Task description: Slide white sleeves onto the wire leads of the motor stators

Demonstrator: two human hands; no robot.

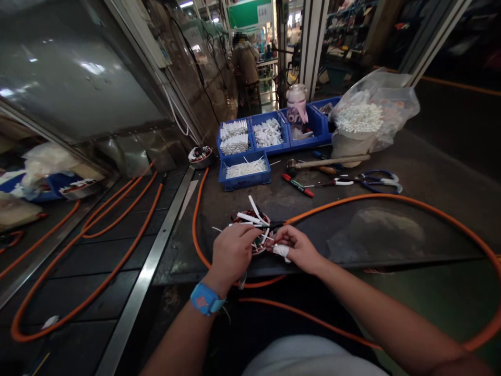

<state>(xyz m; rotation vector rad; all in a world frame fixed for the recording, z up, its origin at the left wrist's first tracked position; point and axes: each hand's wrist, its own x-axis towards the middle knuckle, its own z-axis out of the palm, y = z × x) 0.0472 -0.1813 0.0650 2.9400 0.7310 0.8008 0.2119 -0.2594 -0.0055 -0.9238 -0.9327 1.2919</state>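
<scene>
At the near edge of the dark desk (391, 209), the round copper-wound stator with white sleeves (250, 230) lies between both grips, left hand (231, 255) pinching its near rim, right hand (297, 249) closed on a white sleeve tip (281, 251).

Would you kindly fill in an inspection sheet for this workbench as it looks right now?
Surface: dark worktable, worn, with a clear plastic sheet lying on it.
Job's things: round wound part with white sleeves sticking out, at the table's near edge.
Clutter: blue bins of white sleeves, hammer, red marker, scissors, pink bottle, bag of white tubes.
Hands: left hand and right hand both on the wound part; the right has a taped finger.
Cables: orange hose loops across table and floor.
Surroundings: metal machine wall at left; a person stands far back.
</scene>
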